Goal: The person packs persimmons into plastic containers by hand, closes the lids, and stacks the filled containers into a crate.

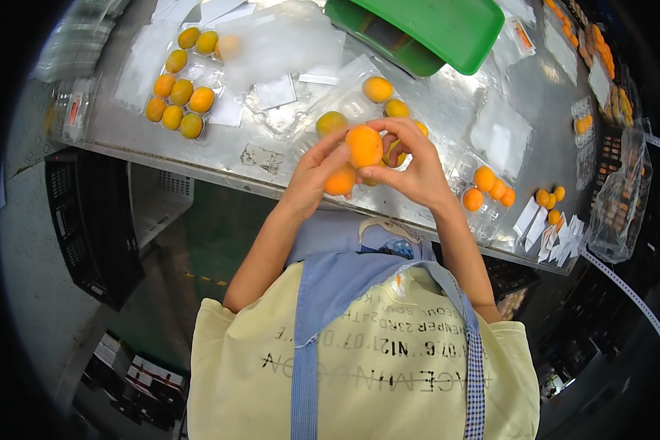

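Observation:
Near the front edge of the metal table, my left hand [317, 170] is closed round an orange fruit [364, 146], with a second orange fruit [340, 180] low against its palm side. My right hand [416, 170] touches the upper fruit from the right, fingers curled, and a yellowish fruit shows partly between its fingers. Just behind the hands, a clear plastic tray [353, 103] holds several fruits, among them a greenish one [331, 123] and an orange one [378, 89]. The hands hide part of this tray.
The metal table [227, 158] carries a clear tray of fruits [181, 92] at left, plastic film [286, 44], a green container [455, 33] at the back, more fruits [484, 178] and paper slips [561, 238] at right. A black crate [88, 220] stands below left.

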Demonstrator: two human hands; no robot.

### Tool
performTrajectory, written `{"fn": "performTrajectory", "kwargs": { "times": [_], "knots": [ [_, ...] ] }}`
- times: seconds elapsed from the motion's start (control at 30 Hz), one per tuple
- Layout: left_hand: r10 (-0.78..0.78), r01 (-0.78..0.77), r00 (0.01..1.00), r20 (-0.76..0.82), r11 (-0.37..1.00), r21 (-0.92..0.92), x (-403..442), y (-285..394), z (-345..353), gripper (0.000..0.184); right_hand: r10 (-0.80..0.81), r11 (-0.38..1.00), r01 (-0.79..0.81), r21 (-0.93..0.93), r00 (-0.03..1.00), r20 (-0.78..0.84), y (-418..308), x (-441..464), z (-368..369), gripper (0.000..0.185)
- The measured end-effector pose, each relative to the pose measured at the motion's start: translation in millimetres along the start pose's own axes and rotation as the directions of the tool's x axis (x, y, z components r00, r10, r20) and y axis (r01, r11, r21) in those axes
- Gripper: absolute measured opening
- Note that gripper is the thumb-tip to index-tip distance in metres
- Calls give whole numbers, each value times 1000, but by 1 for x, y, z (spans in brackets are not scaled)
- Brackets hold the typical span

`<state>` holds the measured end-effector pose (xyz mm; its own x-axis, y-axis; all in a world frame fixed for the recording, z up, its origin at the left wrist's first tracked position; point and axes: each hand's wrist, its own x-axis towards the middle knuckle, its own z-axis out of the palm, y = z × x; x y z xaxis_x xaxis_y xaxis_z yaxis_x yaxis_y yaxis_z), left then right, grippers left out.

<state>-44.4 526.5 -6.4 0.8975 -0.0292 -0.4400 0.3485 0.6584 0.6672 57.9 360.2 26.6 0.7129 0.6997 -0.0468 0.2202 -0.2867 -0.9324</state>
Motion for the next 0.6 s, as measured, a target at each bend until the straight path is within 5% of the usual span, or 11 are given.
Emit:
{"fn": "performTrajectory", "kwargs": {
  "times": [0.3,0.4,0.6],
  "knots": [
    [-52,49,998,21,991,126,2,-9,14,45,162,909,-124,398,985,-63,19,-34,2,42],
    [-96,91,992,81,994,55,0,-12,15,45,314,704,-288,649,946,80,17,-43,-8,39],
    [-96,90,990,103,994,64,0,-28,34,45,247,805,-181,565,968,-42,23,-64,-15,39]
  ]
}}
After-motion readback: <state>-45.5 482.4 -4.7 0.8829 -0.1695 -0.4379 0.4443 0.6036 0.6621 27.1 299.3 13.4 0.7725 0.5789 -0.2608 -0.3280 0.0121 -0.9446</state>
